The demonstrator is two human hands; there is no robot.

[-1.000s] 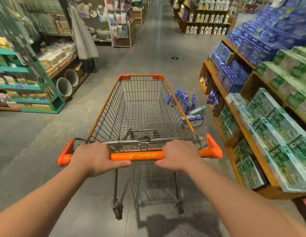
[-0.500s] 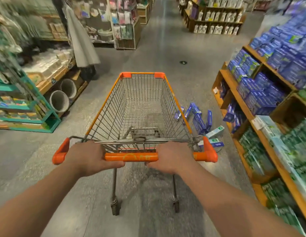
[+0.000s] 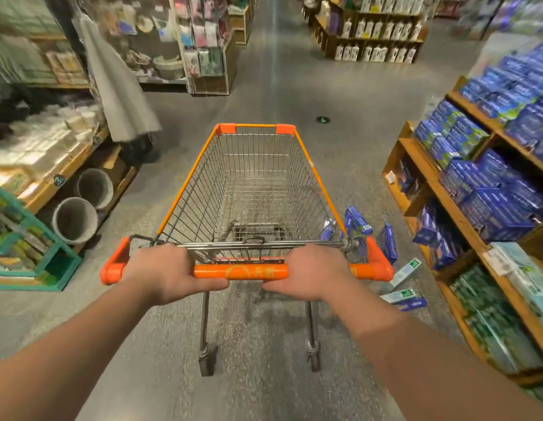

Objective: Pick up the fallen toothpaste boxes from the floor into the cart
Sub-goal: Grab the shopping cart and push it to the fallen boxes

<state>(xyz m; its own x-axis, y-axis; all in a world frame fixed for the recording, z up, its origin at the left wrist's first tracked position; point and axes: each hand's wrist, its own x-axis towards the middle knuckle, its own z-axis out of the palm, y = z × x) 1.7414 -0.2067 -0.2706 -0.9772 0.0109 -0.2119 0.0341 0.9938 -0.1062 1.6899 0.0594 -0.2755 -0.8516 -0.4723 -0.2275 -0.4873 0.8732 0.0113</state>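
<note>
A wire shopping cart [image 3: 311,165] with orange trim stands in the aisle in front of me, its basket holding nothing. My left hand [image 3: 170,273] and my right hand [image 3: 306,273] both grip the orange handle bar [image 3: 239,271]. Several fallen toothpaste boxes lie on the floor just right of the cart: blue ones [image 3: 388,241] beside the basket's rear corner, and white-and-green ones [image 3: 405,270] with another [image 3: 400,296] nearer me. The cart's frame hides part of the blue pile.
A wooden shelf unit [image 3: 431,183] stacked with blue and green boxes runs along the right. On the left stand a teal rack [image 3: 51,262], a low wooden display with two grey tubs [image 3: 75,220], and a hanging grey cloth [image 3: 118,86]. More shelving stands far down the aisle.
The cart and I have rolled forward along the aisle. The fallen boxes, once ahead beside the basket's middle, now lie level with the handle on the right. Both hands stay on the bar.
</note>
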